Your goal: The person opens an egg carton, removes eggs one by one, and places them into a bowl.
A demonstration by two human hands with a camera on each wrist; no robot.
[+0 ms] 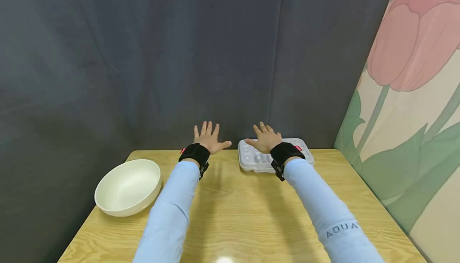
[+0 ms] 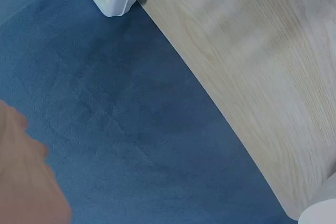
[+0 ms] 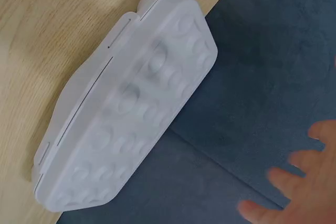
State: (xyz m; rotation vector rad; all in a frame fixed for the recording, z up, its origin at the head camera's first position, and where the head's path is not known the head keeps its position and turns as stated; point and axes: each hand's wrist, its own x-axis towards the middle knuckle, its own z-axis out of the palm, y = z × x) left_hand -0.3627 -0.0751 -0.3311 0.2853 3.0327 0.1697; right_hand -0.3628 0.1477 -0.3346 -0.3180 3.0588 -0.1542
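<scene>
Hovering with fingers spread, the left hand (image 1: pixel 209 140) and right hand (image 1: pixel 266 140) stretch toward the curtain (image 1: pixel 201 55). The box (image 3: pixel 128 103) lies at the table's (image 1: pixel 233 215) far edge, right of centre; the bowl (image 1: pixel 127 187) stands at the left.

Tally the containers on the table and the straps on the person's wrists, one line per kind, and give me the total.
Cream bowl: 1
Lidded egg box: 1
Black wrist straps: 2
Total: 4
</scene>
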